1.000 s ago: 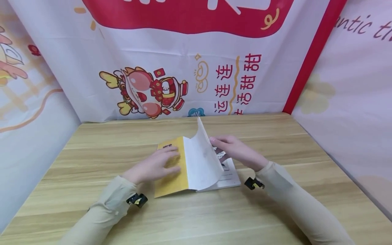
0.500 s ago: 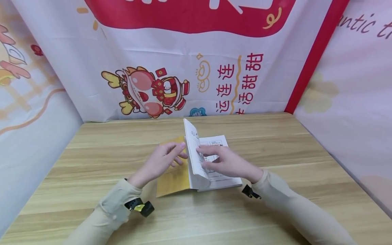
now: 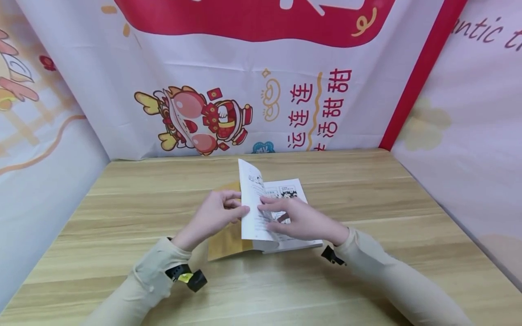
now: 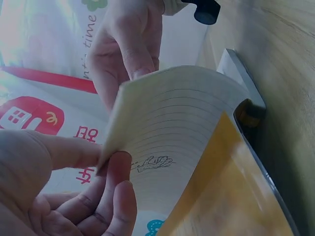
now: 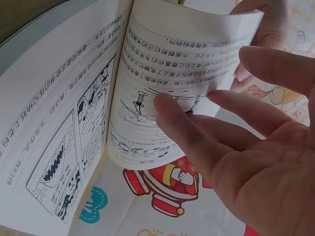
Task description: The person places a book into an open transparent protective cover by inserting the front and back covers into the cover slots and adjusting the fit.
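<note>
An open paperback book [image 3: 299, 243] with printed text and cartoon drawings lies on the wooden table. Its yellow cover [image 3: 228, 243] is spread to the left. A raised bundle of pages [image 3: 253, 222] stands up from the spine. My left hand [image 3: 214, 216] pinches the free edge of these pages between thumb and fingers, as the left wrist view shows closely. On the other side, my right hand [image 3: 302, 219] has its fingers extended against the printed face of the raised pages. In the right wrist view the fingertips [image 5: 165, 105] lie over a line drawing, thumb apart.
The wooden table [image 3: 163, 181] reaches back to a white cloth backdrop [image 3: 228, 59] with red print and a cartoon figure. Cloth panels also stand at left and right. A black strap device [image 3: 187, 276] sits at the left wrist.
The raised pages have swung left, away from the right-hand side. My left hand has lifted off the yellow cover and taken hold of their edge. My right hand has followed leftward, fingers straightening.
</note>
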A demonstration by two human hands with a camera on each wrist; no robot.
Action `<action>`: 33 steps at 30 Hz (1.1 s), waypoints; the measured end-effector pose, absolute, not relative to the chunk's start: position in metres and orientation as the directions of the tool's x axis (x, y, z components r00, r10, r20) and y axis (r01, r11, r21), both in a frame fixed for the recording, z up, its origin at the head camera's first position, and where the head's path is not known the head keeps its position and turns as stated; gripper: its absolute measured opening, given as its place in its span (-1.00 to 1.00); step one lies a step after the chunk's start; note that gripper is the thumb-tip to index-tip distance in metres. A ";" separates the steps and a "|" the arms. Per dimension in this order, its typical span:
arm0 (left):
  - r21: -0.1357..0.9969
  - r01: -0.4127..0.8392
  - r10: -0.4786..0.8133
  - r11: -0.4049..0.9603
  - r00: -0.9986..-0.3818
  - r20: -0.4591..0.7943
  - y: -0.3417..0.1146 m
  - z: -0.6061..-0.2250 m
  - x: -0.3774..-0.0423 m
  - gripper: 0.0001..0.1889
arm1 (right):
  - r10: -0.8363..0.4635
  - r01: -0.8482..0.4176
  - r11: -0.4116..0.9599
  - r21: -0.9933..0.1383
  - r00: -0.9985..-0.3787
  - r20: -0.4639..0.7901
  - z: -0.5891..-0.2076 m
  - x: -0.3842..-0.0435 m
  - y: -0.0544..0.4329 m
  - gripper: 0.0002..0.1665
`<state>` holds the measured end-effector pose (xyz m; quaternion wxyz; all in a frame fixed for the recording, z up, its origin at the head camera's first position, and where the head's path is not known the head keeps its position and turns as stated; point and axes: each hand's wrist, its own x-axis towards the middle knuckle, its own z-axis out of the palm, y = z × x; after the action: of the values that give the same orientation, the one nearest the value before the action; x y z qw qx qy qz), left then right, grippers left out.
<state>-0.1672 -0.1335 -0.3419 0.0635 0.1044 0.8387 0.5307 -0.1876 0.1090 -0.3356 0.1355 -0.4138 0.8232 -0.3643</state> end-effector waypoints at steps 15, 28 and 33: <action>0.795 0.221 0.263 0.565 -0.961 0.080 -0.133 -0.347 -0.166 -0.35 | -0.808 -0.629 0.406 -0.663 -0.587 0.062 -0.337 -0.189 0.110 -0.57; 0.546 0.312 0.295 0.777 -0.948 0.123 -0.137 -0.356 -0.168 -0.26 | -0.851 -0.691 0.345 -0.635 -0.516 0.099 -0.341 -0.191 0.107 -0.60; 0.384 0.476 0.448 0.791 -0.878 0.166 -0.137 -0.363 -0.169 -0.38 | -0.866 -0.691 0.309 -0.653 -0.489 0.107 -0.347 -0.194 0.107 -0.63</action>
<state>-0.1688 -0.1374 -0.3629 -0.0332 0.2443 0.9457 0.2116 -0.1937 0.1073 -0.3472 0.1330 -0.4878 0.7981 -0.3277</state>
